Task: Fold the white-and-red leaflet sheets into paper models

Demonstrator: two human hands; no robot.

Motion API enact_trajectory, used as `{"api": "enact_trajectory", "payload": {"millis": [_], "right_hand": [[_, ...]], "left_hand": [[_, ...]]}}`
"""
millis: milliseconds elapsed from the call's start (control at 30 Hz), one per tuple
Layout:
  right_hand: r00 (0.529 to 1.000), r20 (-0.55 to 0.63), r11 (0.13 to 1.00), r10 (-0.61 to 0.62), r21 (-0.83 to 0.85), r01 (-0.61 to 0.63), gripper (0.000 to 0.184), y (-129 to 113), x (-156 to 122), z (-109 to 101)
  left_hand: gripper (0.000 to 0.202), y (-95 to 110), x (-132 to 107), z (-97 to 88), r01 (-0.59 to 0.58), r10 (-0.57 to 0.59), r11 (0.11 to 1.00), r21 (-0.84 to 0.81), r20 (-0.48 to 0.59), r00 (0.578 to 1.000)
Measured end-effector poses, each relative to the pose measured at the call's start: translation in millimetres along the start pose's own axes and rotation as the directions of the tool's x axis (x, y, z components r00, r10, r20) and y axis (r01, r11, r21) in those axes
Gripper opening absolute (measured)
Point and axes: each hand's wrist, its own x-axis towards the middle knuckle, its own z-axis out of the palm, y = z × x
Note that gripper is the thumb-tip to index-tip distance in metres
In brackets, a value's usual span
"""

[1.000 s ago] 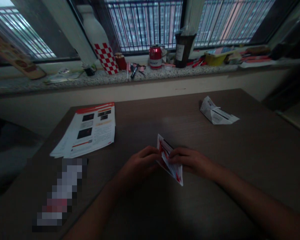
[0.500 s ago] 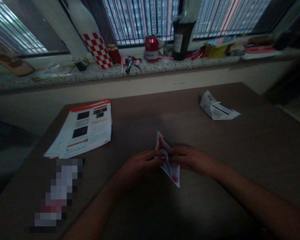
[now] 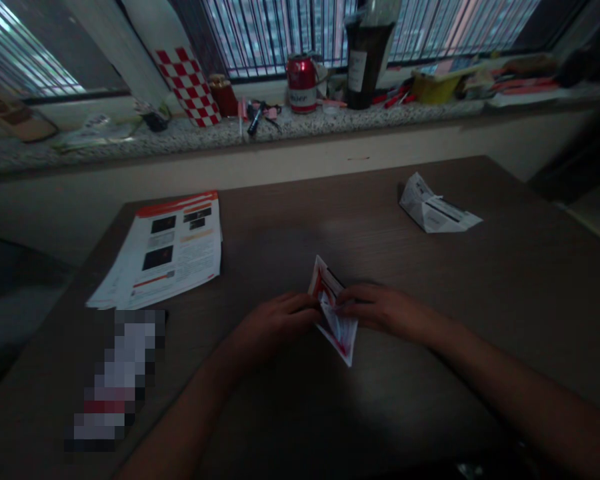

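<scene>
Between my hands, over the middle of the brown table [image 3: 280, 230], is a piece of folded printed paper [image 3: 341, 333] with pointed ends and red and dark print. My left hand [image 3: 291, 317] grips its left edge, fingers closed together. From the other side, my right hand [image 3: 377, 308] pinches the paper near its middle; the fingertips partly cover the folds. Farther back on the right stands another folded paper piece [image 3: 433, 208], white with grey print, touched by neither hand.
At the left lies a stack of printed sheets [image 3: 180, 257] with an orange top edge. Nearer me is a pixelated, blurred-out object [image 3: 125, 373]. The stone windowsill [image 3: 180, 145] holds a red can [image 3: 301, 83], a dark bottle [image 3: 365, 63], a checkered bottle [image 3: 190, 87] and a yellow container [image 3: 443, 85].
The folded paper has turned slightly between my hands, its lower tip shifting left. My left fingers have slid a little outward along its edge. The whole view has shifted slightly.
</scene>
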Motion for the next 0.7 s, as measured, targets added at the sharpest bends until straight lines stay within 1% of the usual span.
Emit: {"api": "enact_trajectory", "payload": {"millis": [100,267,400,500,700], "right_hand": [[1.000,0.016,0.999,-0.009,-0.037,0.010,0.034,1.0,-0.1,-0.7],[0.998,0.054,0.994,-0.025,-0.107,0.031,0.034,-0.5,0.5,-2.9],[0.997,0.055,0.991,-0.047,-0.120,0.053,0.035,-1.1,0.2,-2.8],[0.995,0.063,0.987,-0.073,-0.141,0.081,0.034,0.2,0.2,-2.8],[0.992,0.058,0.969,-0.114,-0.215,0.124,0.031,0.6,0.0,-4.3]], "left_hand": [[0.029,-0.9,-0.5,0.4,0.001,-0.002,1.000,0.017,0.017,1.000],[0.021,-2.0,-1.7,2.0,0.046,-0.046,0.999,0.002,0.030,0.998],[0.022,-0.6,-0.9,2.1,0.031,-0.030,0.999,-0.025,0.024,0.999],[0.019,0.2,0.0,1.4,0.029,-0.028,0.999,-0.020,0.037,0.999],[0.025,-1.6,-0.9,1.8,0.023,-0.024,1.000,0.013,0.044,0.999]]}}
